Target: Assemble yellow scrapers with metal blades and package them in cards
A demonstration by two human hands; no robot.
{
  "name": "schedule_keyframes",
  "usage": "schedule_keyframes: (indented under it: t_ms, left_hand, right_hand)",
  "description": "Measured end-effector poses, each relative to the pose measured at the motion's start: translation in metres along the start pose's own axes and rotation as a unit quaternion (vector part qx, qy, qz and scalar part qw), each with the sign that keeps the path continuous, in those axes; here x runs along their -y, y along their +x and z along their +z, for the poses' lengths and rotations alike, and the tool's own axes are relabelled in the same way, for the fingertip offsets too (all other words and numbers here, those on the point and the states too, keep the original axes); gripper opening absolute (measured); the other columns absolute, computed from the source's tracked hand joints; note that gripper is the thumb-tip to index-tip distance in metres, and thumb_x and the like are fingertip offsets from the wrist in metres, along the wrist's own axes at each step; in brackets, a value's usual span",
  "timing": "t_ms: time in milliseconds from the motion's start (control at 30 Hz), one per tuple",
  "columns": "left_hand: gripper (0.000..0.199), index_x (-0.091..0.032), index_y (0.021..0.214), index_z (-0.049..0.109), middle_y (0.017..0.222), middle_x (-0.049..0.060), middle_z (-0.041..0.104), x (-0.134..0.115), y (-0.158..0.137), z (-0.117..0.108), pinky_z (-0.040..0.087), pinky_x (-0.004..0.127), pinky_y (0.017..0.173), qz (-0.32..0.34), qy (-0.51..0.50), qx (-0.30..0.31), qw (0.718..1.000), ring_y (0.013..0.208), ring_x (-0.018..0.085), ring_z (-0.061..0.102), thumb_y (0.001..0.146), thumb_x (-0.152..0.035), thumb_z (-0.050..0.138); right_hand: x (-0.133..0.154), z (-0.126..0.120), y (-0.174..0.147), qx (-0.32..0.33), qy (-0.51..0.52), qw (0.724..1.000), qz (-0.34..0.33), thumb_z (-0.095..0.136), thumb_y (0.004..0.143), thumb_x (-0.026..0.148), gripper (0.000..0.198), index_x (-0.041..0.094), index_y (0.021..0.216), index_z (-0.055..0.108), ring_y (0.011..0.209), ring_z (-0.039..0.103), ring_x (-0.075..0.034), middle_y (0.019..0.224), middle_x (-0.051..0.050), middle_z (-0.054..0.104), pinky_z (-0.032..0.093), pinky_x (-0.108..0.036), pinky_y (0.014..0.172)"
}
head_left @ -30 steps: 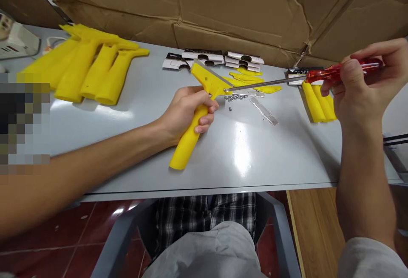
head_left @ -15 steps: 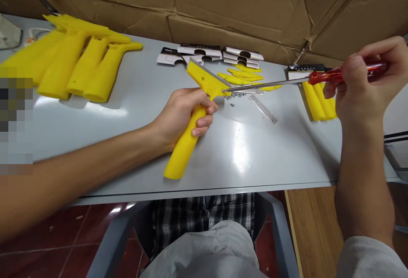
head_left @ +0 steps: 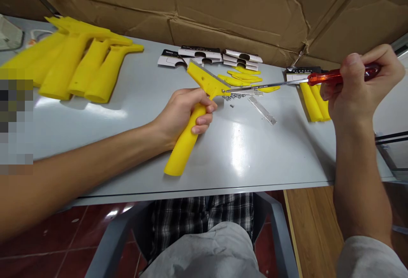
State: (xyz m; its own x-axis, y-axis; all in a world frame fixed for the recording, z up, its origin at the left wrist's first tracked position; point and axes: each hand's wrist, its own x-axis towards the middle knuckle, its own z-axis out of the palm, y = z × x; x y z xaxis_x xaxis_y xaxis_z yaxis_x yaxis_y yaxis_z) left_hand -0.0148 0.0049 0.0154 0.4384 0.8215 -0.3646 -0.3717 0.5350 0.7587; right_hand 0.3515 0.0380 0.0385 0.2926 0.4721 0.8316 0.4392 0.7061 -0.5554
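My left hand (head_left: 191, 114) is wrapped round the neck of a yellow scraper (head_left: 182, 152), its handle slanting down toward the table's front edge. A metal blade (head_left: 208, 72) lies along the top of its wide head. With my right hand (head_left: 360, 86) I grip the red handle of a screwdriver (head_left: 328, 76). The long shaft runs left, and its tip meets a small screw at the right end of the scraper head. Just behind the head lie a heap of small screws (head_left: 236, 96), loose metal blades (head_left: 262, 110) and several thin yellow plastic pieces (head_left: 245, 75).
Several yellow handles (head_left: 76, 63) are piled at the left. Folded black-and-white cards (head_left: 199, 52) lie along the back, before a cardboard wall (head_left: 223, 10). More packaged yellow handles (head_left: 314, 99) sit at the right, partly behind my right hand. One loose screw (head_left: 232, 106) lies apart.
My right hand has shifted slightly left and down, and the screwdriver handle has turned in its grip. The tip stays at the screw; my left hand and the scraper hardly move.
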Motion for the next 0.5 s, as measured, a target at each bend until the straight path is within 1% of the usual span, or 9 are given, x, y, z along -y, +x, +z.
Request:
schedule_keyframes:
  t_ms: [67,133,233,300,367,433,500]
  left_hand:
    - [0.033,-0.023,0.085,0.047,0.066,-0.001,0.06,-0.0006,-0.0007,0.0005,0.031,0.02,0.032,-0.009,-0.002,0.002,1.0,0.036,0.007,0.042,0.07,-0.008,0.072]
    - [0.032,-0.023,0.086,0.047,0.065,-0.001,0.06,-0.0018,-0.0015,0.0014,0.032,0.019,0.032,-0.023,-0.001,0.004,1.0,0.036,0.007,0.041,0.07,-0.009,0.071]
    - [0.03,-0.023,0.086,0.048,0.064,-0.001,0.06,-0.0031,-0.0025,0.0026,0.033,0.019,0.031,-0.036,0.003,0.004,0.999,0.036,0.007,0.042,0.07,-0.01,0.07]
    - [0.029,-0.023,0.085,0.049,0.063,-0.001,0.06,-0.0027,-0.0025,0.0029,0.033,0.019,0.03,-0.036,0.005,0.002,0.999,0.036,0.008,0.042,0.07,-0.01,0.07]
    - [0.028,-0.022,0.083,0.05,0.062,-0.001,0.06,-0.0012,-0.0022,0.0026,0.033,0.019,0.03,-0.026,0.007,-0.004,1.0,0.036,0.007,0.041,0.069,-0.01,0.07]
    - [0.028,-0.022,0.082,0.05,0.063,0.0,0.06,0.0009,-0.0017,0.0021,0.032,0.02,0.03,-0.011,0.009,-0.009,1.0,0.035,0.006,0.04,0.068,-0.009,0.071]
    - [0.028,-0.022,0.081,0.05,0.064,0.0,0.061,0.0028,-0.0014,0.0018,0.031,0.02,0.031,-0.002,0.011,-0.008,1.0,0.035,0.006,0.041,0.069,-0.009,0.071]
  right_hand:
    - [0.0019,-0.0009,-0.0018,0.02,-0.009,1.0,0.002,0.096,0.065,0.082,0.08,0.024,0.069,0.041,0.031,0.041,-0.008,0.052,0.009,0.038,0.023,-0.023,0.027]
    - [0.0016,-0.0018,-0.0022,0.027,0.0,1.0,0.002,0.098,0.065,0.079,0.078,0.024,0.069,0.043,0.031,0.039,-0.007,0.053,0.009,0.042,0.023,-0.023,0.026]
    - [-0.0029,-0.0017,-0.0013,0.01,0.024,1.0,-0.004,0.099,0.059,0.081,0.081,0.024,0.069,0.043,0.028,0.037,-0.008,0.052,0.009,0.041,0.019,-0.024,0.024]
    - [-0.006,-0.0005,-0.0009,0.004,0.018,1.0,-0.008,0.099,0.06,0.081,0.08,0.024,0.07,0.044,0.029,0.037,-0.008,0.053,0.009,0.042,0.021,-0.023,0.025]
    - [-0.0068,0.0009,-0.0011,-0.004,0.015,1.0,-0.026,0.098,0.062,0.081,0.08,0.023,0.07,0.043,0.028,0.036,-0.006,0.053,0.009,0.041,0.019,-0.021,0.028]
    - [-0.0047,0.0017,-0.001,0.005,0.015,0.999,-0.049,0.096,0.066,0.078,0.077,0.022,0.071,0.044,0.029,0.038,-0.006,0.056,0.009,0.044,0.016,-0.02,0.03]
    - [-0.0006,0.0016,0.0001,0.038,0.03,0.997,-0.068,0.093,0.074,0.073,0.068,0.022,0.073,0.049,0.032,0.043,-0.006,0.059,0.007,0.049,0.017,-0.02,0.031]
